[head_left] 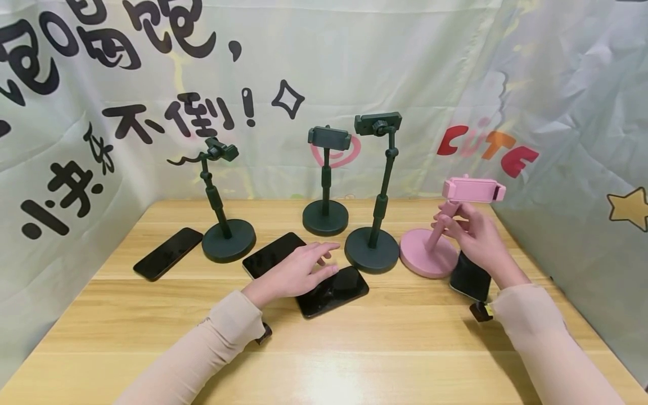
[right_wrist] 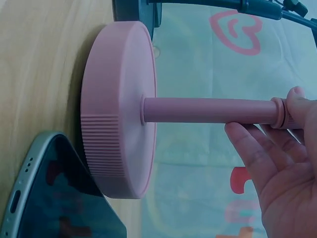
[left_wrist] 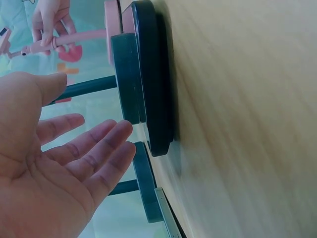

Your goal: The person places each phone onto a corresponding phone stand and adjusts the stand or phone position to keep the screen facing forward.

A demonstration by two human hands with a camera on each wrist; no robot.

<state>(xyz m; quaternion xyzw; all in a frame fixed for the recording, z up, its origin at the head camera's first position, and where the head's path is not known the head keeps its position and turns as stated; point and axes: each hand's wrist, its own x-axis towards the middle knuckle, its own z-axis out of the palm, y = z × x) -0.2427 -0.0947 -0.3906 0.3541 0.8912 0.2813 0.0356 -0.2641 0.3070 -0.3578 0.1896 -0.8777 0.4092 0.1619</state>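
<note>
My right hand point(head_left: 480, 235) grips the pole of a pink phone stand point(head_left: 424, 256) at the right side of the table. In the right wrist view thumb and fingers are round the collar at the upper end of its pole point(right_wrist: 208, 110). The round base stands on the table, and a dark phone point(head_left: 469, 278) lies beside it, partly hidden by the wrist. My left hand point(head_left: 298, 270) is held with loose, spread fingers above a black phone point(head_left: 336, 292). Nothing is in its palm point(left_wrist: 44, 183). Behind that lies another black phone point(head_left: 273, 253), partly covered by the hand.
Three dark green phone stands rise from the table: one at left point(head_left: 229, 242), one at back centre point(head_left: 325, 218), and a tall one point(head_left: 372, 250) right beside the pink base. A black phone point(head_left: 168, 254) lies far left. Printed cloth point(head_left: 405, 67) hangs behind the wooden table point(head_left: 354, 360).
</note>
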